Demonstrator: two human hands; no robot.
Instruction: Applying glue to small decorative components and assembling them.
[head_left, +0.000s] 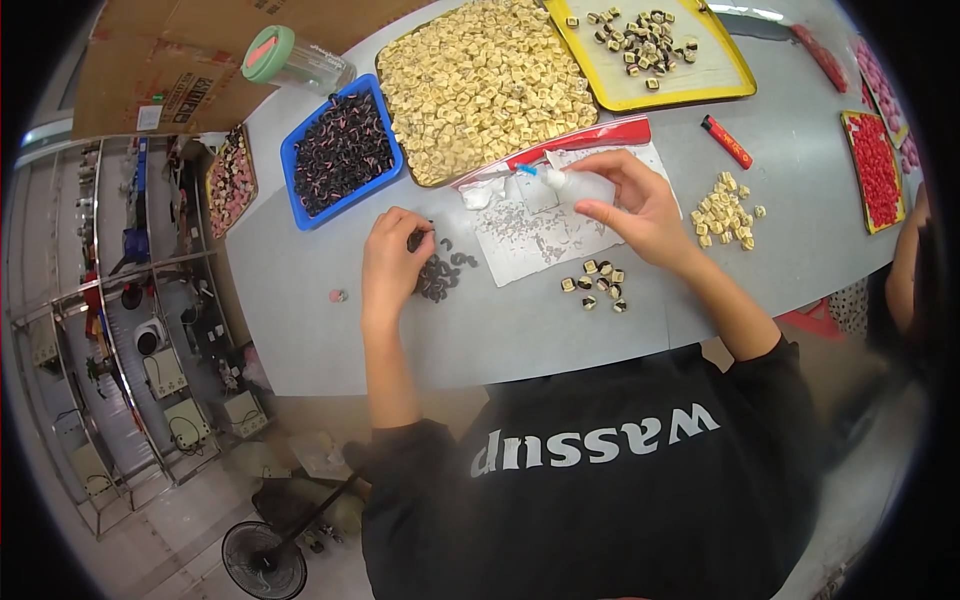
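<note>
My left hand rests on the grey table, its fingertips pinching a small dark ring-shaped piece from a little heap of dark pieces beside it. My right hand hovers over a white sheet of paper and holds a small white glue bottle with a blue tip, nozzle pointing left. Several small cream-and-black blocks lie in a cluster just below the paper. A heap of plain cream blocks sits to the right of my right hand.
A blue tray of dark pieces, a big tray of cream blocks and a yellow tray stand at the back. A red lighter lies right of the paper. Another person's arm shows at right. Shelves and a fan stand left below.
</note>
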